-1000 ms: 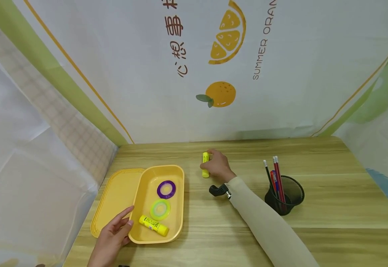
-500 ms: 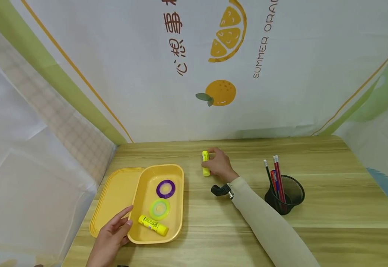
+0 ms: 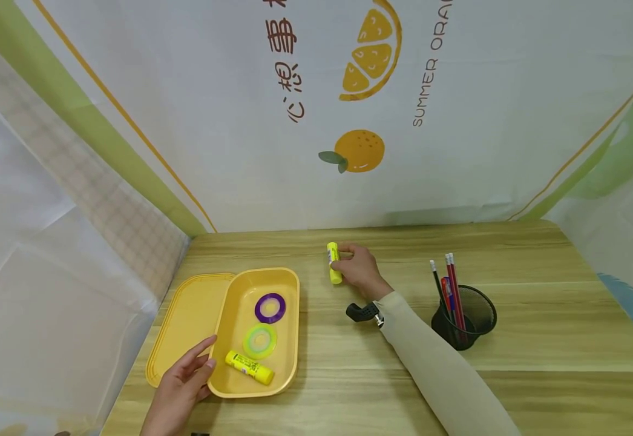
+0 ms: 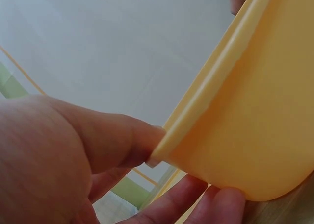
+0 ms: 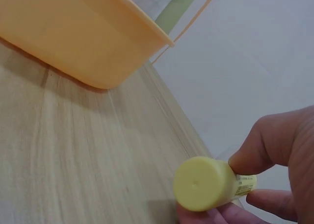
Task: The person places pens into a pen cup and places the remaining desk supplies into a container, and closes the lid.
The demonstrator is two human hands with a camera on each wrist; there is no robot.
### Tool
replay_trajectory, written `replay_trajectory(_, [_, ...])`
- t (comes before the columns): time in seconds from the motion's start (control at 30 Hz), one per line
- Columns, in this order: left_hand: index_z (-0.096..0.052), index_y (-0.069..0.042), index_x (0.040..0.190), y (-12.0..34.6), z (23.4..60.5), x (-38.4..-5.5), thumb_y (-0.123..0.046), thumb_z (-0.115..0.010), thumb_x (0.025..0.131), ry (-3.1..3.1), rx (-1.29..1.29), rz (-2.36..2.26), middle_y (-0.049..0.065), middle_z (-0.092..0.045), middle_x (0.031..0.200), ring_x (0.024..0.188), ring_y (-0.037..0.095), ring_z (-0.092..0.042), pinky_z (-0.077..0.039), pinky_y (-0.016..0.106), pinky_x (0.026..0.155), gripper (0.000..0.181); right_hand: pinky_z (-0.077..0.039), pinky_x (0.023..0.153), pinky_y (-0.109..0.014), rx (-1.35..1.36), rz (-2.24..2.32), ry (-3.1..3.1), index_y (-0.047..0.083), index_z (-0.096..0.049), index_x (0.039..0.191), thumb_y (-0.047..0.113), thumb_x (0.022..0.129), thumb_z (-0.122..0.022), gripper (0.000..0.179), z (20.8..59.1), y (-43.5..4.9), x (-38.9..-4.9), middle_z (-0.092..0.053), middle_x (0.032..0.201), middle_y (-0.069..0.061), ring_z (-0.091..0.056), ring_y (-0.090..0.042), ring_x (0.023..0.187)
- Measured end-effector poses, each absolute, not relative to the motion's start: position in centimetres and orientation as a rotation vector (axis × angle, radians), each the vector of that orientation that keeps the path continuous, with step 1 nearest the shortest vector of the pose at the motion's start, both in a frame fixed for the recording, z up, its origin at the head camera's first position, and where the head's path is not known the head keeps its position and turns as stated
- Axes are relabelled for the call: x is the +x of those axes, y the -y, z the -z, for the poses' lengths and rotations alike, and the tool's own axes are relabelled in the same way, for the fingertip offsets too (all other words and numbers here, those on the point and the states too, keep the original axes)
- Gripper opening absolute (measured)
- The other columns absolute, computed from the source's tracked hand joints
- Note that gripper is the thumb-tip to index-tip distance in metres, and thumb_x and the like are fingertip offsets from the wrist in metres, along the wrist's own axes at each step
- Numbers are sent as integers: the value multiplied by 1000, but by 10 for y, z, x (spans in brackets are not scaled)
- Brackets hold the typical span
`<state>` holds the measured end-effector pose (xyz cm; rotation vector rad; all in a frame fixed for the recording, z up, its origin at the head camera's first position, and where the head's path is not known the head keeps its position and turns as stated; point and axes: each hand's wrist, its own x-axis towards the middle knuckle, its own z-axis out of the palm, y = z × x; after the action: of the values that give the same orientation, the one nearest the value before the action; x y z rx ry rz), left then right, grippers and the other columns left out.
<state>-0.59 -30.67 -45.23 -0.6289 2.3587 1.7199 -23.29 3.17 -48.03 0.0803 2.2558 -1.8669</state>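
- Head view: my right hand point(image 3: 361, 270) pinches the small yellow plastic glue stick point(image 3: 333, 263), now tilted up off the wooden worktop point(image 3: 540, 339) at centre frame.
- My left hand point(image 3: 183, 384) grips the yellow plastic box point(image 3: 289, 339) rim, lower left.

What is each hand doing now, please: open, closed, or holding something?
Left hand: holds the near corner of the yellow box, thumb on its rim.
Right hand: closed around a glue stick.
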Motion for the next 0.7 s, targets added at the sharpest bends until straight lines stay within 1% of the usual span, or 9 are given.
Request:
replay_trajectory(0.3, [-48, -21, 160, 307, 453, -6, -19, -61, 109, -2367, -623, -1717, 16, -63, 135, 95, 12, -67, -61, 28, 74, 53, -65, 71, -33, 55, 1859, -2286, 9, -60, 148, 9, 91, -73, 59, 475, -31, -230, -68, 124, -20, -72, -26, 99])
replay_trajectory(0.5, [-47, -20, 160, 307, 454, -6, -19, -61, 109, -2360, -624, -1729, 14, -64, 132, 94, 12, -66, -61, 28, 74, 53, -66, 72, -36, 48, 1872, -2270, 9, -61, 147, 6, 89, -73, 59, 469, -30, -226, -68, 122, -20, -72, -28, 99])
replay_trajectory(0.7, [-48, -20, 160, 307, 453, -6, -18, -61, 109, -2362, -626, -1726, 15, -64, 134, 95, 12, -67, -61, 28, 74, 53, -66, 72, -38, 49, 1872, -2267, 7, -61, 145, 3, 87, -74, 60, 465, -27, -223, -69, 120, -21, -71, -27, 96])
